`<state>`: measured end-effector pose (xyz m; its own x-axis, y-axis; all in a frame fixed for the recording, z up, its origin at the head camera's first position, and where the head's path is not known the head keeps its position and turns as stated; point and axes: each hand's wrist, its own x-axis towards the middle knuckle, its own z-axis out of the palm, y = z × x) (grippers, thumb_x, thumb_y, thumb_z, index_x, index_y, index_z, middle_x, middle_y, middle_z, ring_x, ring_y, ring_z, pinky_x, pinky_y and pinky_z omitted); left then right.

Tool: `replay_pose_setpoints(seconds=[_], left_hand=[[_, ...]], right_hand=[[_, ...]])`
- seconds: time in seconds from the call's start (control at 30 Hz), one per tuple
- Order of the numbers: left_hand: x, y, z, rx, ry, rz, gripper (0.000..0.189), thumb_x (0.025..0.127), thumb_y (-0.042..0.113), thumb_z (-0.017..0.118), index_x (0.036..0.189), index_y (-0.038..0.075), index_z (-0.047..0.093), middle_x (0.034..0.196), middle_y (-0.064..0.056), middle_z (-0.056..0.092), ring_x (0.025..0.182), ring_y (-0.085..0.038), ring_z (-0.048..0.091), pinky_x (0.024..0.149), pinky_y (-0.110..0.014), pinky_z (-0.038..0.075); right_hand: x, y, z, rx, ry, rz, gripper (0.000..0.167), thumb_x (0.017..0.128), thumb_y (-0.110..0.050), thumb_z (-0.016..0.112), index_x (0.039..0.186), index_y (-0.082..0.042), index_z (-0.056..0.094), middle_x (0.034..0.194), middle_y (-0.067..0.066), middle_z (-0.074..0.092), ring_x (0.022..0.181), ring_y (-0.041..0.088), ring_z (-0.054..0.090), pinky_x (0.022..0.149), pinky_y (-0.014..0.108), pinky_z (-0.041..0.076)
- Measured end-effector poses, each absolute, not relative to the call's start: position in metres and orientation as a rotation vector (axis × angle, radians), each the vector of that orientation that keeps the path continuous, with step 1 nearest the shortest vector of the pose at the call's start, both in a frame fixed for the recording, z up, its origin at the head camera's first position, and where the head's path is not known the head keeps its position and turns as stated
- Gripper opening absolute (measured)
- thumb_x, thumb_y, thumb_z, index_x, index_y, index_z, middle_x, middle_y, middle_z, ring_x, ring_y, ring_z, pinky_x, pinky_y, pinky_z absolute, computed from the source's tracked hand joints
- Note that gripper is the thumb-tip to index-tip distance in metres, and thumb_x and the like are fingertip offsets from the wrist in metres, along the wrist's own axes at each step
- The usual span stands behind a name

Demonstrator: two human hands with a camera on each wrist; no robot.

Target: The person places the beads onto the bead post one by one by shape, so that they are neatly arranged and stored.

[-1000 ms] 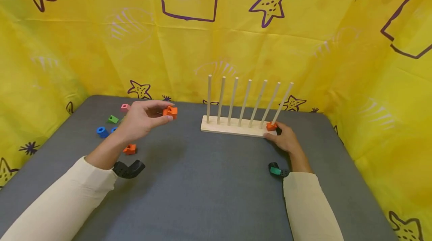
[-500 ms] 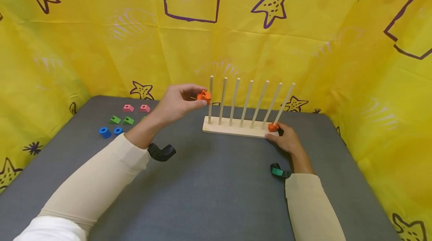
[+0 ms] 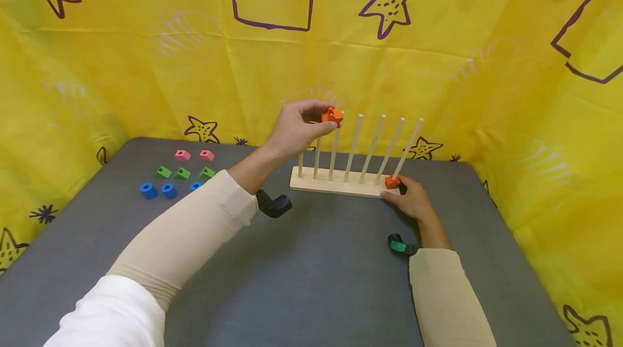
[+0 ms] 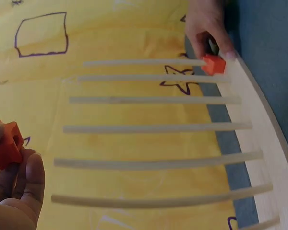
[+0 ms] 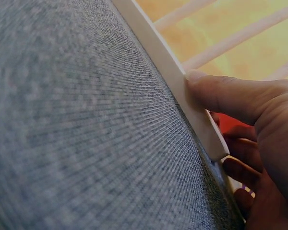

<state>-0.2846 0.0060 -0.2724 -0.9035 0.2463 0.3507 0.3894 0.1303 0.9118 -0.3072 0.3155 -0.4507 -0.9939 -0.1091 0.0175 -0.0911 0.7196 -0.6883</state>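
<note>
My left hand pinches an orange star-shaped bead between thumb and fingers, up near the peg tops. In the left wrist view, a hole shows in the bead's face, and the bead is apart from the peg tips. Below stands a wooden peg rack with several upright pegs in a flat base. Another orange bead sits at the foot of the rightmost peg. My right hand grips the base's right end; its thumb presses the front edge in the right wrist view.
Left on the grey table lie pink beads, green beads and blue round beads in rows. My left forearm partly covers one blue bead. A yellow patterned cloth hangs behind the table.
My left hand has carried the orange star-shaped bead rightward and up, from near the loose beads to the pegs. My right hand stays on the base.
</note>
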Motion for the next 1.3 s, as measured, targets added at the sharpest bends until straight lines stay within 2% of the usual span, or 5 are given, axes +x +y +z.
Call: replay_pose_setpoints(seconds=[0.2,0.47,0.93,1.3], left_hand=[[-0.297,0.032,-0.268,-0.641,-2.240,-1.981,0.035,0.087,0.001,0.071,0.121,-0.002,0.064,0.107,-0.009,0.065,0.094,-0.022,0.061,0.080,-0.028,0.052],[-0.309,0.073,-0.262,-0.638,-2.231,-2.027,0.035,0.088,0.001,0.070,0.122,-0.001,0.064,0.106,-0.008,0.066,0.093,-0.018,0.061,0.079,-0.024,0.052],[-0.314,0.132,-0.257,-0.644,-2.356,-1.903,0.034,0.091,0.007,0.068,0.124,0.005,0.063,0.101,0.004,0.063,0.089,-0.008,0.058,0.073,-0.015,0.048],[-0.319,0.162,-0.263,-0.639,-2.455,-1.796,0.031,0.092,0.018,0.068,0.122,0.016,0.063,0.108,0.009,0.061,0.099,-0.004,0.054,0.073,-0.015,0.046]], right_hand=[[-0.308,0.315,-0.453,-0.159,2.889,-1.154,0.077,0.085,-0.028,0.075,0.143,0.007,0.038,0.140,0.032,0.040,0.130,0.048,0.033,0.107,0.058,0.023],[-0.306,0.316,-0.452,-0.186,2.902,-1.146,0.076,0.086,-0.027,0.074,0.142,0.008,0.038,0.139,0.032,0.041,0.129,0.049,0.034,0.106,0.058,0.024],[-0.308,0.317,-0.452,-0.215,2.905,-1.169,0.073,0.085,-0.028,0.075,0.141,0.006,0.042,0.136,0.030,0.046,0.126,0.047,0.038,0.106,0.057,0.025],[-0.309,0.316,-0.453,-0.230,2.901,-1.199,0.072,0.085,-0.032,0.075,0.138,0.006,0.046,0.130,0.028,0.051,0.121,0.045,0.043,0.104,0.056,0.029]])
